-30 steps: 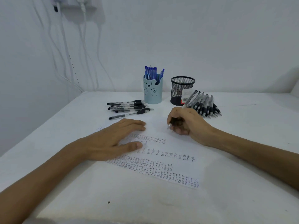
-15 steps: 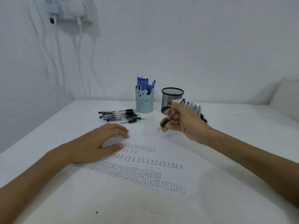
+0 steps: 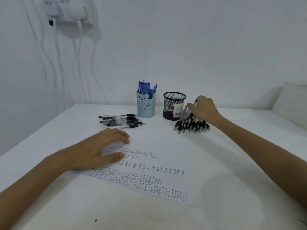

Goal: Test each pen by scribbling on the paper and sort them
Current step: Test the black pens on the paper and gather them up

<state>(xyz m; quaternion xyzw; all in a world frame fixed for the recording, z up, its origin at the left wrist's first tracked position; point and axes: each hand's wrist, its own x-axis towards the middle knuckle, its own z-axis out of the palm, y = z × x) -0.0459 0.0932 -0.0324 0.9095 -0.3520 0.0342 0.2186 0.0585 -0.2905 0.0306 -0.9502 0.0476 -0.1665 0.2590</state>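
Pens lie in three lots on the white table. The right heap, clear barrels with black grips, fans out just right of the mesh cup, tips toward the person. The right hand rests on its far end, thumb and fingers curled round the tops of the pens there. The left pile, pens of the same kind, lies sideways just left of the bear cup. That cup is pale blue with a bear's face drawn on it and holds blue pens standing upright. The mesh cup, black wire, stands just right of it, the two apart; whether anything is inside it I cannot tell. It bears a white and red label with a barcode, its print too small to read. Nearer the person lies the paper, with several rows of small handwriting, the word "TEST" repeated along the lower rows. The left hand lies palm down on the paper's left part, fingers spread and lightly bent, holding nothing. High on the wall at the left hangs a white socket block with cables trailing down.
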